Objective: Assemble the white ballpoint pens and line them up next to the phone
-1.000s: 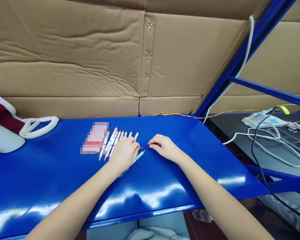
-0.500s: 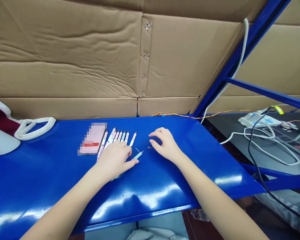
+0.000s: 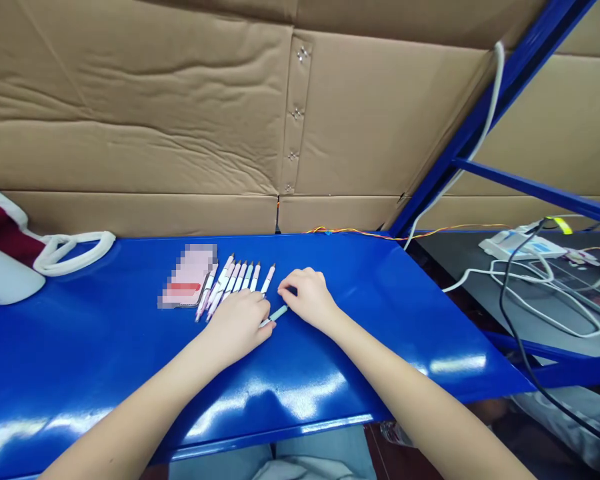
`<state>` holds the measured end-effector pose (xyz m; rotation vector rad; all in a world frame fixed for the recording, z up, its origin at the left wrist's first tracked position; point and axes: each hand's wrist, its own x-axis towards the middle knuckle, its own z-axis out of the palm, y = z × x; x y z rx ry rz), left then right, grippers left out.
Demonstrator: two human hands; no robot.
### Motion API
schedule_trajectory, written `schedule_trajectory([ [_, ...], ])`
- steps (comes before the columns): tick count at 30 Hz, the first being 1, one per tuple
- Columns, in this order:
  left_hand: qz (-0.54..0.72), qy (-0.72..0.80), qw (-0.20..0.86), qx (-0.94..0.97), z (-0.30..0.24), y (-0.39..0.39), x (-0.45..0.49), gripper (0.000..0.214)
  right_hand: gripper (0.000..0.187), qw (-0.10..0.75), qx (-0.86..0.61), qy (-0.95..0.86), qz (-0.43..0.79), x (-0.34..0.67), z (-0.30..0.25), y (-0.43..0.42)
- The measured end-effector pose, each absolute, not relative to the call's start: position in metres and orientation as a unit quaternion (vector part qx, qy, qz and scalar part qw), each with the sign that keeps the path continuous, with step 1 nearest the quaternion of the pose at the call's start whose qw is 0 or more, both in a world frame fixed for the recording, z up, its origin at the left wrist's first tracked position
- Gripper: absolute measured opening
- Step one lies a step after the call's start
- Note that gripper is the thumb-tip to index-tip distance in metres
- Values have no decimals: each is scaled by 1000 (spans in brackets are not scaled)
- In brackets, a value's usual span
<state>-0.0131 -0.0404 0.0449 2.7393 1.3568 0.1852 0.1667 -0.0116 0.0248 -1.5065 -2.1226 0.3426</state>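
Note:
My left hand rests on the blue metal shelf top, its fingers over the lower end of a teal-and-white pen and apparently gripping it. My right hand curls just beyond the pen's tip, close to but not clearly touching it. Behind my left fingers lies a row of several pink-and-white pens. Next to them is a flat pink item, pixelated and impossible to identify. Anything under my right palm is hidden.
At the far left are a white-handled bag and a white rounded object. Corrugated cardboard lines the back. Orange-yellow wires run along the rear edge. A blue steel frame and white device with cables stand right.
My right hand has moved left and down to the pen's tip, covering the spot where a small piece lay. My left hand now covers the pen's lower end.

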Motion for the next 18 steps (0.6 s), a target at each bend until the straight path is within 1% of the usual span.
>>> schedule_trajectory([
  [3,101,492,85,861,56,-39,-21,19,14,386,-531,-712,251,189,31,-9],
  [5,130,508,97,846,62,-37,-27,21,15,442,-518,-672,289,203,36,-10],
  [6,148,501,92,848,63,-35,-29,22,16,456,-516,-658,303,207,39,-12],
  [11,210,467,42,858,51,-27,-35,21,15,478,-480,-634,373,205,49,-22],
  [15,247,431,52,866,41,-22,-35,26,17,493,-466,-613,406,197,46,-25],
  [18,241,416,72,874,42,-22,-35,25,16,504,-471,-607,394,195,40,-24],
])
